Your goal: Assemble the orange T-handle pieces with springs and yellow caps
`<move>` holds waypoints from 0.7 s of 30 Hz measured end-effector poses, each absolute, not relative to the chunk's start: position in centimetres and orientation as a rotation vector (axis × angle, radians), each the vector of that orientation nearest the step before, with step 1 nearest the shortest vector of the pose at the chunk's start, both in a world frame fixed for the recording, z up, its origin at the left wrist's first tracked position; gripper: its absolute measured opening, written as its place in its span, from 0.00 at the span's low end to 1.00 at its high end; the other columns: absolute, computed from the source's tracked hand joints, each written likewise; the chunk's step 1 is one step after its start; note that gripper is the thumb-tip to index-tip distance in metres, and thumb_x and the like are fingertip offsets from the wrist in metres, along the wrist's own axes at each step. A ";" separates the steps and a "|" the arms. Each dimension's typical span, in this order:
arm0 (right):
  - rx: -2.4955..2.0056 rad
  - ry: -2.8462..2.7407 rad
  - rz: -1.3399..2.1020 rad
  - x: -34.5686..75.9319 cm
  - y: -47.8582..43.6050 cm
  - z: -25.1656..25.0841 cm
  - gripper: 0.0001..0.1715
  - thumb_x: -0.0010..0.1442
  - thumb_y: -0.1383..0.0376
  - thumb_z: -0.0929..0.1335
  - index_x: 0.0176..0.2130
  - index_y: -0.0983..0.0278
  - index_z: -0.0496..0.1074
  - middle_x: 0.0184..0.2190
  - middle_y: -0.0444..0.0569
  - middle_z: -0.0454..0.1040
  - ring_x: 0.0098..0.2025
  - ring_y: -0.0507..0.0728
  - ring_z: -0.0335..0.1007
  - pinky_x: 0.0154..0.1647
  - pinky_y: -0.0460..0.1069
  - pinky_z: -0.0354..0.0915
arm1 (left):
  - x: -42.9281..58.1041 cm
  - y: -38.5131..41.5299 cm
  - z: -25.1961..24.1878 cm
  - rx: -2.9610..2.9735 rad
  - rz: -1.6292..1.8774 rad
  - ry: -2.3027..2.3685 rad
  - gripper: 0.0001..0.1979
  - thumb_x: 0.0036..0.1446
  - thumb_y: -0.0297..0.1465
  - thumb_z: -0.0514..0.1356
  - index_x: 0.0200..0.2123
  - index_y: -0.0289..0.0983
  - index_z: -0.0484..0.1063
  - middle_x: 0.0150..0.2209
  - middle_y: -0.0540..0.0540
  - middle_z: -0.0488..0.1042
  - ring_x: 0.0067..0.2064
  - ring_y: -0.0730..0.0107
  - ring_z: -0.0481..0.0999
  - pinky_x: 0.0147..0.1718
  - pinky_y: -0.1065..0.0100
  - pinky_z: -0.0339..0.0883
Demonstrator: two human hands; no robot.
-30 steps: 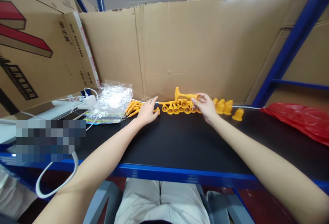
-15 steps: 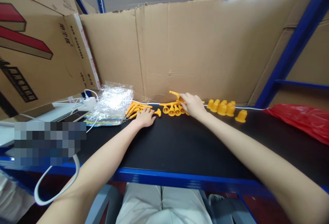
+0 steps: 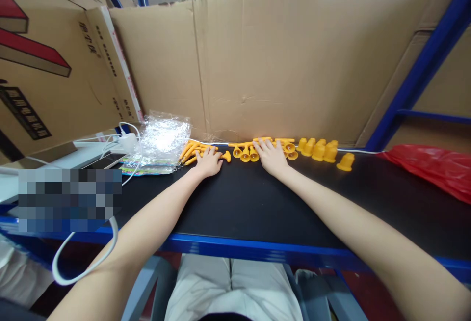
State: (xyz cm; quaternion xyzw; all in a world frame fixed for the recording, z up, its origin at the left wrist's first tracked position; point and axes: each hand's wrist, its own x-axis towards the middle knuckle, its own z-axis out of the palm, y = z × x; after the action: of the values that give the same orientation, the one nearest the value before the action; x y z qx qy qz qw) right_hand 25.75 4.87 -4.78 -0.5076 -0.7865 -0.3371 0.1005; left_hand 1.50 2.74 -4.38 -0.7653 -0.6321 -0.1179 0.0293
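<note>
My left hand [image 3: 209, 162] lies with its fingers spread on the right end of a pile of slim yellow plastic pieces [image 3: 189, 151]. Just past its thumb is a short, knobbed yellow piece [image 3: 226, 156]. My right hand [image 3: 271, 158] rests, fingers apart, over a row of yellow funnel-shaped plastic pieces [image 3: 245, 154], partly covering them. Their open mouths face me, and long yellow sticks [image 3: 285, 140] run along the back of the row. Right of this hand, several yellow bell-shaped cups [image 3: 318, 150] stand mouth down, one cup [image 3: 345, 162] apart from the group.
A clear plastic bag [image 3: 164, 137] lies left of the pile, near a white plug [image 3: 128, 142] with cables. A red plastic bag [image 3: 430, 166] is at the right. Cardboard [image 3: 279, 66] walls the back of the black tabletop [image 3: 239, 203]; a blue rail [image 3: 257, 247] edges its front.
My right hand has come down, and the raised yellow piece it held now appears to lie along the back of the row. My left hand stays at the pile. The view tilts slightly down.
</note>
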 end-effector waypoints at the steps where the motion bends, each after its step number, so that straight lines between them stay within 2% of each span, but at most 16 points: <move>1: -1.507 -2.319 -1.003 25.7 5.0 -4.9 0.30 0.62 0.74 0.52 0.63 0.69 0.55 0.64 0.56 0.53 0.61 0.65 0.52 0.57 0.67 0.46 | 1.5 2.9 -4.4 -2.357 -0.396 -1.934 0.19 0.60 0.36 0.47 0.53 0.42 0.65 0.64 0.40 0.52 0.66 0.48 0.45 0.53 0.28 0.35; 5: -1.485 -2.304 -1.018 25.8 5.4 -5.3 0.31 0.63 0.74 0.51 0.63 0.68 0.55 0.64 0.53 0.53 0.65 0.64 0.44 0.61 0.69 0.39 | 1.3 3.3 -4.6 -2.364 -0.539 -1.881 0.10 0.59 0.33 0.51 0.41 0.41 0.70 0.59 0.42 0.61 0.64 0.50 0.50 0.54 0.29 0.37; 9: -1.476 -2.311 -0.998 25.9 5.6 -5.4 0.31 0.62 0.74 0.51 0.63 0.68 0.55 0.64 0.53 0.52 0.66 0.65 0.40 0.62 0.70 0.36 | 1.4 3.6 -4.8 -2.369 -0.624 -1.836 0.03 0.57 0.29 0.54 0.33 0.39 0.67 0.56 0.43 0.64 0.63 0.53 0.52 0.56 0.32 0.36; 12: -1.474 -2.315 -0.965 25.8 5.6 -5.4 0.31 0.62 0.74 0.51 0.63 0.68 0.55 0.64 0.54 0.52 0.66 0.65 0.40 0.62 0.71 0.36 | 1.6 3.6 -4.7 -2.351 -0.722 -1.786 0.03 0.57 0.27 0.53 0.35 0.38 0.65 0.50 0.42 0.68 0.59 0.56 0.58 0.57 0.35 0.37; 15: -1.473 -2.321 -0.947 25.8 5.6 -5.4 0.32 0.61 0.75 0.51 0.63 0.70 0.54 0.64 0.56 0.51 0.66 0.65 0.40 0.62 0.71 0.36 | 1.9 3.5 -4.3 -2.274 -0.879 -1.813 0.04 0.58 0.27 0.51 0.37 0.39 0.63 0.44 0.43 0.71 0.53 0.59 0.64 0.57 0.40 0.44; 18: -1.469 -2.328 -0.939 25.8 5.6 -5.4 0.32 0.61 0.76 0.51 0.63 0.70 0.54 0.64 0.57 0.52 0.66 0.64 0.41 0.62 0.71 0.36 | 2.1 3.4 -3.9 -2.196 -1.029 -1.852 0.05 0.58 0.28 0.52 0.39 0.39 0.62 0.43 0.43 0.71 0.51 0.59 0.65 0.54 0.49 0.52; 21: -1.456 -2.339 -0.933 25.9 5.6 -5.5 0.32 0.61 0.76 0.50 0.62 0.70 0.56 0.63 0.57 0.54 0.66 0.64 0.43 0.62 0.71 0.37 | 2.3 3.4 -3.6 -2.172 -1.161 -1.867 0.06 0.57 0.28 0.52 0.40 0.38 0.62 0.44 0.42 0.71 0.50 0.58 0.67 0.51 0.53 0.57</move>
State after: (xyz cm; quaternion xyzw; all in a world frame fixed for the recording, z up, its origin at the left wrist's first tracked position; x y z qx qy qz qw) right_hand 25.87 5.64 -5.46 -0.4971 -0.7987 -0.3184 0.1161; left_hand 2.25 3.36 -3.59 -0.7026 -0.6039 -0.3754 0.0255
